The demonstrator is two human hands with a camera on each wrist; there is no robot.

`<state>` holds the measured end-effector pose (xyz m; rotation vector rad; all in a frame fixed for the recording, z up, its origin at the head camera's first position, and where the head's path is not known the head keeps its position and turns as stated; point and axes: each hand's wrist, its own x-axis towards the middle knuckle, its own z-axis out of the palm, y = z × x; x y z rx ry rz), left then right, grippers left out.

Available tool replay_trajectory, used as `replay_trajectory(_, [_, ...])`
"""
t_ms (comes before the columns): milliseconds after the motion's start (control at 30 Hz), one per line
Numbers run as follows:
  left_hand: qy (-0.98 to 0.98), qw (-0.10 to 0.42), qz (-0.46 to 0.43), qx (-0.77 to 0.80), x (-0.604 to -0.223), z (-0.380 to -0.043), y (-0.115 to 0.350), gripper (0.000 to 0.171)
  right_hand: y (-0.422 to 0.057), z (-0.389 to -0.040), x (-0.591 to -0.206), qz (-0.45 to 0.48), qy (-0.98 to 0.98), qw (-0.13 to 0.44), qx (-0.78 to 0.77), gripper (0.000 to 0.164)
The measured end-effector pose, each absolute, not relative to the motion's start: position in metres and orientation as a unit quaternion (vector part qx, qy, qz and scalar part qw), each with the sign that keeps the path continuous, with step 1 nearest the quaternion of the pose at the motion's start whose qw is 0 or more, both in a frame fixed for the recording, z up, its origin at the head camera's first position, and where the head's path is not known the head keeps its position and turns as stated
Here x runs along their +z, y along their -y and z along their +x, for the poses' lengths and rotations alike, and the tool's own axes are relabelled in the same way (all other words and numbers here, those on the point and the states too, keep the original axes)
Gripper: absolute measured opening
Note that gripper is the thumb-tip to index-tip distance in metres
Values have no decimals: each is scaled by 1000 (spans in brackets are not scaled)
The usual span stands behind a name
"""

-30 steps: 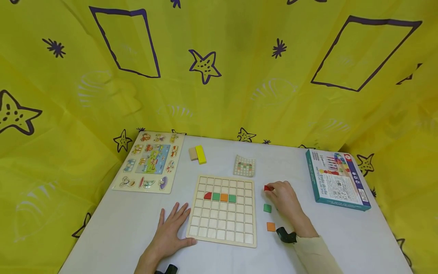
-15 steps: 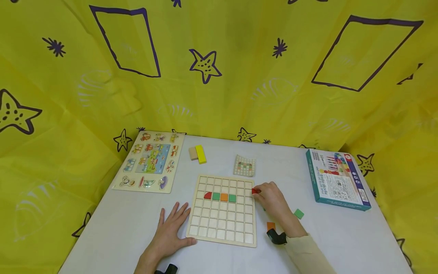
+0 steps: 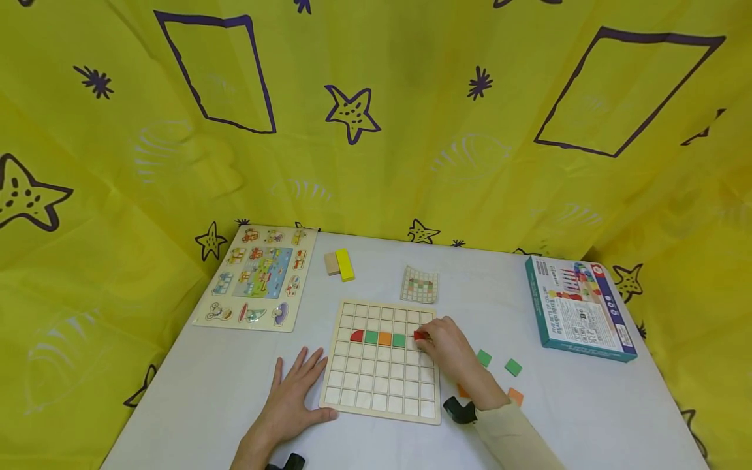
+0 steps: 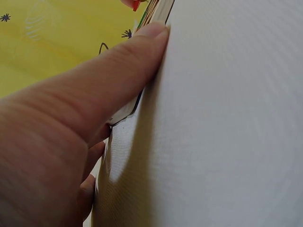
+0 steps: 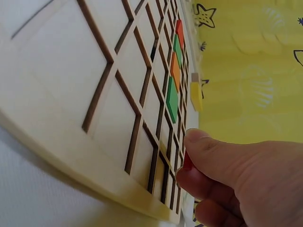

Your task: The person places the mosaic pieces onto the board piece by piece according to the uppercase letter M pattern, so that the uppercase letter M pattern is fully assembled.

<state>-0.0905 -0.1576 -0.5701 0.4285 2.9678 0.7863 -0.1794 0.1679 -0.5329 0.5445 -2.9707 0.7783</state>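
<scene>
A wooden grid board lies on the white table. One row on it holds a red quarter-round tile, a green tile, an orange tile and a second green tile. My right hand pinches a small red tile between thumb and fingers, right over the square beside that second green tile. Much of the held tile is hidden by the fingers. At the board's lower left corner my left hand lies spread, its thumb against the front edge and its fingertips by the left side.
Loose green tiles and orange tiles lie right of the board, partly behind the right forearm. Behind it is a pattern card. A picture puzzle, a yellow block and a game box stand farther out.
My right hand has carried the red tile leftward from the table beside the board to over the grid. Loose tiles formerly behind the arm now show. The left hand stays put.
</scene>
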Motion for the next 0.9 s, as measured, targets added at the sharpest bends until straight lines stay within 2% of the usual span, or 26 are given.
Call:
replay_trajectory(400, [-959, 33, 136, 246, -569, -90, 158, 101, -158, -178, -537, 174, 956, 14, 237, 17])
replay_trajectory(700, [-954, 6, 146, 261, -571, -89, 158, 100, -156, -179, -541, 176, 957, 16, 229, 17])
replay_trajectory(900, [-954, 19, 144, 263, -569, -89, 158, 99, -155, -179, -543, 181, 959, 20, 216, 21])
